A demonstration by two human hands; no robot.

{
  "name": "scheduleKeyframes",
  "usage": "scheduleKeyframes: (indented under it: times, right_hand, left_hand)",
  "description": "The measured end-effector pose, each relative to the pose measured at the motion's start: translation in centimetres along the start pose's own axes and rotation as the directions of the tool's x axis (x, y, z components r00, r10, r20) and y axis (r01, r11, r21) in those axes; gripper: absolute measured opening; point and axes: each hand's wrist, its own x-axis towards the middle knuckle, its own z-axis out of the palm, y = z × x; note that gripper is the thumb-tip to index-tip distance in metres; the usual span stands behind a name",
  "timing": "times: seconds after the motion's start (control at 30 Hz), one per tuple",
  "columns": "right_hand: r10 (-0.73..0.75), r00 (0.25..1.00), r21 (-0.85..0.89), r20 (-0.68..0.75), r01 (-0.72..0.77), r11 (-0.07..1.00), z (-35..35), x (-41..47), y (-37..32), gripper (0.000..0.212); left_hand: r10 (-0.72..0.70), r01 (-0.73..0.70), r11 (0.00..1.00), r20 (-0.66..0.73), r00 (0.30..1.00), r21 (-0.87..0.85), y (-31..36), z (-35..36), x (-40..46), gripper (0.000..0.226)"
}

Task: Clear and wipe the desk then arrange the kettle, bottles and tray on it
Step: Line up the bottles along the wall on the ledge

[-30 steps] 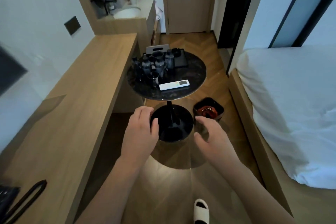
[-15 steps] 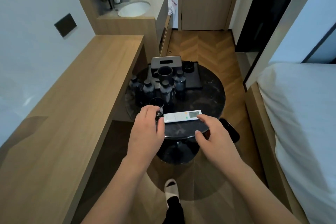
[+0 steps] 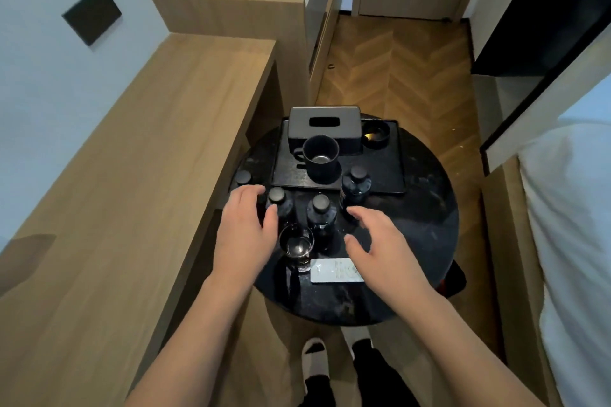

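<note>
Both hands over the round table [image 3: 426, 225]
Left hand [image 3: 243, 235] and right hand [image 3: 380, 246] released, fingers loose — dark bottles [image 3: 320, 211] between their fingertips; nothing grasped.

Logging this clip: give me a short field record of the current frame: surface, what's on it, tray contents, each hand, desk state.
surface: round black side table
bottles: four dark capped bottles; one by the tray's front edge, one nearer, one by the left thumb, one far left
tray: holds tissue box, kettle, small round dish
other: glass, white remote
left hand: open, over the bottles
right hand: open, holding nothing
desk: wooden, nothing placed yet
</note>
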Motion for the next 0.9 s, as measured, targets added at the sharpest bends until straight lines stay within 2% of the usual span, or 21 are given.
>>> scheduleKeyframes:
  times: [0.1,0.27,0.37,0.47,0.57,0.7,0.8,0.9]
  right_hand:
    - [-0.025,0.994,-0.047,0.102,0.030,0.998,0.8,3.7,0.5,0.047]
    - [0.024,0.951,-0.260,0.308,0.060,0.964,2.4,8.7,0.6,0.058]
    - [-0.005,0.945,-0.345,0.327,0.124,0.930,3.5,10.6,0.7,0.044]
    - [-0.042,0.951,-0.362,0.308,0.158,0.919,3.4,11.7,0.6,0.031]
    - [-0.100,0.959,-0.301,0.267,0.181,0.936,1.3,11.7,-0.6,0.025]
    - [-0.287,0.927,-0.214,0.241,0.339,0.916,-2.2,11.3,-4.6,0.021]
    - [-0.404,0.873,-0.188,0.271,0.460,0.868,-3.4,11.1,-7.9,0.022]
    - [-0.479,0.818,-0.126,0.318,0.537,0.834,-2.8,10.0,-10.7,0.026]
  left_hand:
    - [-0.084,0.079,0.995,0.073,0.994,0.062,0.1,1.5,1.5,0.045]
    - [-0.173,0.128,0.963,0.178,0.969,0.236,0.1,4.6,3.5,0.051]
    - [-0.237,0.190,0.936,0.134,0.962,0.295,-0.2,5.8,4.7,0.039]
    - [-0.272,0.236,0.938,0.116,0.955,0.253,0.4,6.0,5.2,0.032]
    - [-0.285,0.282,0.953,0.012,0.958,0.106,2.0,3.9,4.9,0.025]
    - [-0.354,0.315,0.926,-0.190,0.916,-0.206,4.6,-1.8,4.1,0.020]
    - [-0.377,0.307,0.922,-0.362,0.853,-0.238,5.9,-6.2,2.7,0.026]
    - [-0.438,0.363,0.898,-0.438,0.785,-0.249,6.3,-9.5,-0.1,0.027]
